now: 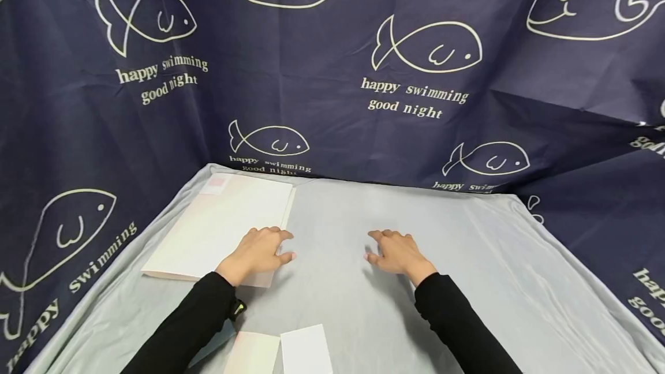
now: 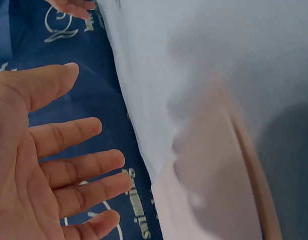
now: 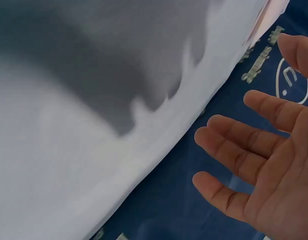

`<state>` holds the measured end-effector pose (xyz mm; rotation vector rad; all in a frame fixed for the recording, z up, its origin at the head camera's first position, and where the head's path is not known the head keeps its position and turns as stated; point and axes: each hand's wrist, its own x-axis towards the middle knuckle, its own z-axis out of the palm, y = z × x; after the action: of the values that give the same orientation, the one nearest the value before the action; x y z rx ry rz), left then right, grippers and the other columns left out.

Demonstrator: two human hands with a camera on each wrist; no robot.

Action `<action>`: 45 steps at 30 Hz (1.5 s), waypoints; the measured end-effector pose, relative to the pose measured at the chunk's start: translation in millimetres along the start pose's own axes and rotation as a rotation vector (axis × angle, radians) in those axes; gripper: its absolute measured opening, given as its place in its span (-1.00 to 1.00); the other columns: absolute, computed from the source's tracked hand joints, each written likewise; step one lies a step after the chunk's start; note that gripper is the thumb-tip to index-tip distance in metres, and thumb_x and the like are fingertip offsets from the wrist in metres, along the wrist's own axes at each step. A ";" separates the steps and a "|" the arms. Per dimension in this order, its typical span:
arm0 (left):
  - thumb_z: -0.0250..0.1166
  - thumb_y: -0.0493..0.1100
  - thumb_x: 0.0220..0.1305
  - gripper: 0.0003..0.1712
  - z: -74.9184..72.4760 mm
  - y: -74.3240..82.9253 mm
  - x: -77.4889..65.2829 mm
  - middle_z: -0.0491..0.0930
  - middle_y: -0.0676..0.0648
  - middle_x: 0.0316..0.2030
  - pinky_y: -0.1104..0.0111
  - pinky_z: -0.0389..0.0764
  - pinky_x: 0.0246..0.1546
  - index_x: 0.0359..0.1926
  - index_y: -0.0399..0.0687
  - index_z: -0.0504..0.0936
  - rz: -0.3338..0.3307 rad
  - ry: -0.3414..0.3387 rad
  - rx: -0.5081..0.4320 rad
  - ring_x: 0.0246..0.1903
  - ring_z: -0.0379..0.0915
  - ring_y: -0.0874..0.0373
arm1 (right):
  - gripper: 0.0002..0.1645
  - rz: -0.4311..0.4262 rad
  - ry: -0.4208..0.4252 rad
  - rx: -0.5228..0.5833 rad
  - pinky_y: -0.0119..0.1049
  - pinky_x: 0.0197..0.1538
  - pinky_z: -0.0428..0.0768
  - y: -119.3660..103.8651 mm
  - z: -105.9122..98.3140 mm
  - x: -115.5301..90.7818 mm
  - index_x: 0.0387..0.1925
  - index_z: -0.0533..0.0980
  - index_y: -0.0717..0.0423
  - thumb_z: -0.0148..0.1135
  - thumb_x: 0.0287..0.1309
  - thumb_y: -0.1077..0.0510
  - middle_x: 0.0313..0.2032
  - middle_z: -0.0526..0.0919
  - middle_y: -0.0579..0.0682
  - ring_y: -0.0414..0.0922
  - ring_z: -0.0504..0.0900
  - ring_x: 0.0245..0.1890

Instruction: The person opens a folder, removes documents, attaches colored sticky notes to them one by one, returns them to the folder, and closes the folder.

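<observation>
My left hand [image 1: 258, 251] hovers over the right edge of a large, flat, cream-white folder or paper stack [image 1: 223, 218], fingers spread and holding nothing. In the left wrist view the palm of that hand [image 2: 58, 165] shows with relaxed fingers, apart from the pale stack [image 2: 214, 195]. To the right, my right hand [image 1: 397, 254] is held above the bare grey-white cloth, casting a shadow on it. Seen from the right wrist, this hand [image 3: 264, 160] has loosely bent fingers and an empty palm.
A cream card or booklet [image 1: 253, 351] and a white rectangular box or card [image 1: 306, 348] lie side by side at the near edge. Something blue [image 1: 214, 340] is partly hidden under the left sleeve. Dark blue printed fabric [image 1: 332, 85] hangs behind and beside the cloth-covered table [image 1: 467, 247].
</observation>
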<state>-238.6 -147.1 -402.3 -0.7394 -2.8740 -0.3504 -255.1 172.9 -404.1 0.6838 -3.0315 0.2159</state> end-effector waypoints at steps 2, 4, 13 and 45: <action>0.30 0.09 0.12 -0.49 -2.8 -5.2 -4.0 0.58 -0.12 -0.12 0.03 0.39 -0.28 0.00 -0.14 0.60 -0.016 0.008 0.004 -0.14 0.51 -0.03 | -0.30 -0.022 -0.002 0.015 0.15 -0.05 0.34 -8.4 0.5 5.3 0.23 0.38 0.07 0.17 0.12 -0.19 0.07 0.49 0.13 0.09 0.45 0.06; 0.30 0.08 0.11 -0.49 -5.9 -10.6 -9.4 0.58 -0.13 -0.12 0.02 0.39 -0.28 0.00 -0.15 0.60 -0.032 0.014 0.008 -0.14 0.51 -0.04 | -0.30 -0.052 -0.006 0.033 0.15 -0.05 0.34 -18.0 1.3 10.2 0.23 0.37 0.07 0.16 0.13 -0.19 0.08 0.48 0.13 0.10 0.44 0.07; 0.32 0.05 0.08 -0.47 -22.3 -38.8 -31.7 0.59 -0.19 -0.14 -0.02 0.39 -0.32 -0.01 -0.21 0.59 -0.088 0.061 0.035 -0.14 0.51 -0.11 | -0.31 -0.147 -0.012 0.049 0.10 -0.04 0.35 -59.3 8.2 32.7 0.25 0.36 0.03 0.11 0.16 -0.20 0.11 0.47 0.07 0.05 0.43 0.08; 0.34 0.16 0.00 0.16 -35.9 -138.1 -100.5 0.18 -0.76 -0.04 -0.22 0.27 -0.09 0.16 -0.77 0.02 -0.519 -0.068 -0.080 -0.04 0.16 -0.60 | -0.26 -0.241 -0.085 -0.136 -0.03 -0.03 0.34 -125.4 28.2 52.6 0.26 0.34 -0.10 0.15 0.09 -0.29 0.13 0.44 0.01 -0.01 0.41 0.08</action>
<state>-216.2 -319.7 -414.0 0.0036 -3.0958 -0.5081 -248.7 34.5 -413.0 1.0597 -2.9677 -0.0266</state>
